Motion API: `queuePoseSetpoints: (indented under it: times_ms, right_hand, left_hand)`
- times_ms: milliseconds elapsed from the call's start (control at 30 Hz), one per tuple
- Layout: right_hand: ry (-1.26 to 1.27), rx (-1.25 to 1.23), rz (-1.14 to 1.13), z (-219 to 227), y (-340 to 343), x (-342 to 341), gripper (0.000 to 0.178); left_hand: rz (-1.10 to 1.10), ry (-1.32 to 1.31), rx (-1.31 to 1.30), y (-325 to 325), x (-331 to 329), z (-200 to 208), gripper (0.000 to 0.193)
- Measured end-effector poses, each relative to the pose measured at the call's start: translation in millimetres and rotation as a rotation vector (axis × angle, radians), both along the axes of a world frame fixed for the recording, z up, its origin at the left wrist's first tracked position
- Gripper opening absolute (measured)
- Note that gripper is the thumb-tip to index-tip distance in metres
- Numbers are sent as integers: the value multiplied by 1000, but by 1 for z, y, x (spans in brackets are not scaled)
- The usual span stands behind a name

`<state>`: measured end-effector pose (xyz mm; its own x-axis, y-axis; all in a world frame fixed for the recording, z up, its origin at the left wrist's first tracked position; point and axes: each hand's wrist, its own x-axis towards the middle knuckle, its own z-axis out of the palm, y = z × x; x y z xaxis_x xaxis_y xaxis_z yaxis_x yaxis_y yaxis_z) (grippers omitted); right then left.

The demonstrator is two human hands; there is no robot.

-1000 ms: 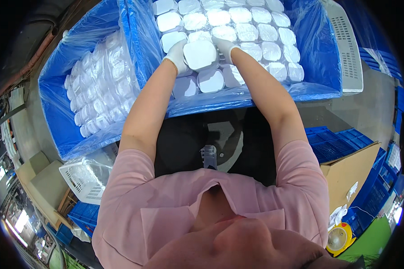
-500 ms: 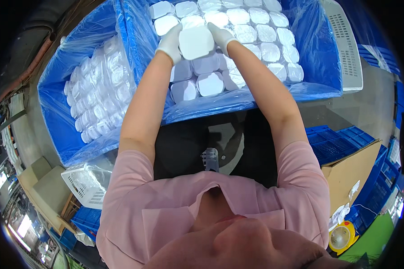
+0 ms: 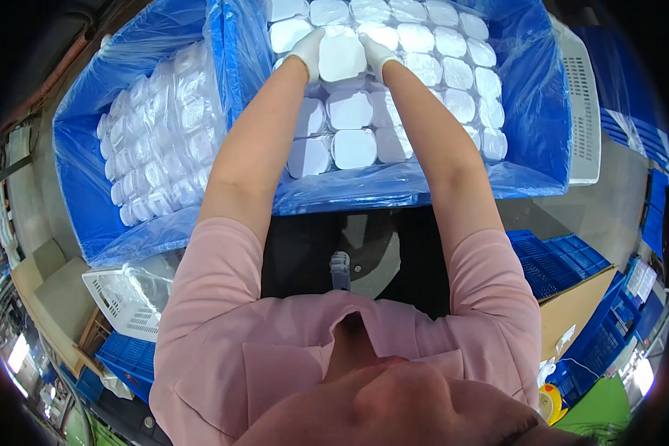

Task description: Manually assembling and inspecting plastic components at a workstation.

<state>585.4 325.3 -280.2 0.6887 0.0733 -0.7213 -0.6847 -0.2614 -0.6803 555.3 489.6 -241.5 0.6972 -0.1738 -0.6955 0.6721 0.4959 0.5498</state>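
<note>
Both hands wear white gloves and reach into a blue bin lined with clear plastic (image 3: 394,189). Between them they hold a white rounded-square piece (image 3: 342,58), tilted so its smooth flat face shows. My left hand (image 3: 305,56) closes on its left edge, and my right hand (image 3: 378,56) grips the right edge. The fingertips are partly hidden behind it. Below and around it, rows of similar white pieces (image 3: 351,110) fill the bin, several of them under thin clear film.
To the left stands a second blue lined bin (image 3: 74,186) with film-covered white pieces (image 3: 160,141). A white slotted crate (image 3: 581,111) borders the right side. Lower down are blue crates (image 3: 546,256), a cardboard sheet (image 3: 572,305) and another white crate (image 3: 126,301).
The view has shifted, so the bins sit a little lower in it. The white piece is still between both hands, now nearer the bin's far rows.
</note>
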Motion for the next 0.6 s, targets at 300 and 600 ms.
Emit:
queuePoseSetpoints:
  times_ms: [300, 600]
  right_hand:
    - [-99, -158, 60, -18, -13, -1, 73]
    - [-122, -77, 246, 40, 4, -32, 73]
  left_hand:
    - [-10, 40, 100, -17, 4, -18, 43]
    - [63, 122, 114, -7, 2, -21, 50]
